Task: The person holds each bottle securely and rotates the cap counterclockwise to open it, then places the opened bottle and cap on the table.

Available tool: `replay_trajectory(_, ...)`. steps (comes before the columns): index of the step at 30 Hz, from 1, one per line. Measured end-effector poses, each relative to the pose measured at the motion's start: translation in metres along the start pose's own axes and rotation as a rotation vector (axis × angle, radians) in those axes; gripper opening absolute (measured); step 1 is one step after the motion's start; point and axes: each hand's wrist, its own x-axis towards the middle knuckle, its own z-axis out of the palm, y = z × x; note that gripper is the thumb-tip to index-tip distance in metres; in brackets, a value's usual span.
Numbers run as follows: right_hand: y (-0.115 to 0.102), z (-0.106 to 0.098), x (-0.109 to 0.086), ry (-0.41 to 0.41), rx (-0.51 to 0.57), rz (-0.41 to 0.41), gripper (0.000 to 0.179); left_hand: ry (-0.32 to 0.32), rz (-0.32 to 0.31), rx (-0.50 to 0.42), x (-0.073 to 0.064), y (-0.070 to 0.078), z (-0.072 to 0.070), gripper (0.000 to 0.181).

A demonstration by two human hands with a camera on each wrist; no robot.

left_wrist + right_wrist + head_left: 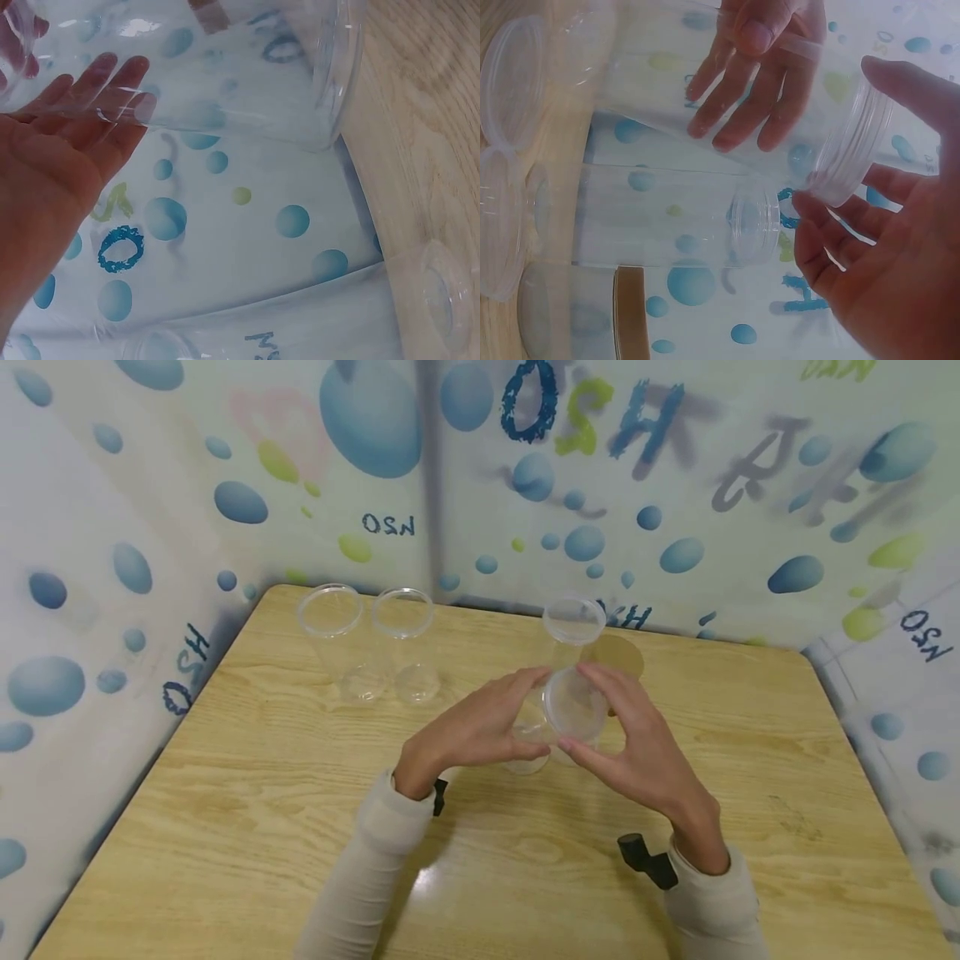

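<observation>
A clear plastic jar (667, 97) is held tilted above the table between both hands. My left hand (483, 722) grips its body, thumb on one side and fingers on the other. At its upper end sits a translucent lid (576, 703), whose rim my right hand (645, 747) holds between thumb and fingers. Two flat, clear lids (514, 82) lie on the table below the jar, partly hidden by the hands in the head view. Just behind the hands stands another clear jar (574, 620), its threaded rim (756, 221) uncovered in the right wrist view.
Two clear jars without lids, a left one (330, 610) and its neighbour (403, 614), stand at the back left of the wooden table (262, 827). A golden-brown round piece (622, 656) appears beside the back right jar. Patterned sheeting (480, 527) rises behind the table.
</observation>
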Motion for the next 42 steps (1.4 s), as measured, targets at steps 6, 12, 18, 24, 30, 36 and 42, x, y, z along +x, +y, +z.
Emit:
replay_trajectory(6,0.0002,-0.0018,-0.0001,-0.024,0.050,-0.009,0.092,-0.002,0.012,-0.016,0.0019,-0.0010,-0.0002,0.085)
replay_trajectory(12,0.0016,-0.0011,0.0013,0.044,0.019,-0.044,0.085,0.018,0.035,-0.030,0.0048,0.0004,0.0006,0.083)
replay_trajectory(18,0.0026,-0.0003,0.0011,0.115,-0.118,-0.033,0.084,0.019,0.036,-0.022,0.0071,0.0023,0.0032,0.083)
replay_trajectory(24,-0.0001,-0.0007,0.0007,0.092,-0.116,-0.023,0.087,0.021,0.021,0.023,0.0065,0.0024,0.0033,0.084)
replay_trajectory(30,-0.0019,-0.0007,0.0014,0.069,-0.088,-0.020,0.085,0.028,0.022,0.017,0.0045,0.0006,0.0017,0.084)
replay_trajectory(36,-0.0023,0.0002,0.0008,0.051,-0.067,-0.012,0.084,0.021,0.025,0.021,0.0031,-0.0015,0.0012,0.084)
replay_trajectory(42,-0.0025,0.0007,-0.0005,0.030,-0.045,-0.004,0.083,0.008,0.001,0.039,0.0020,-0.0020,0.0018,0.084)
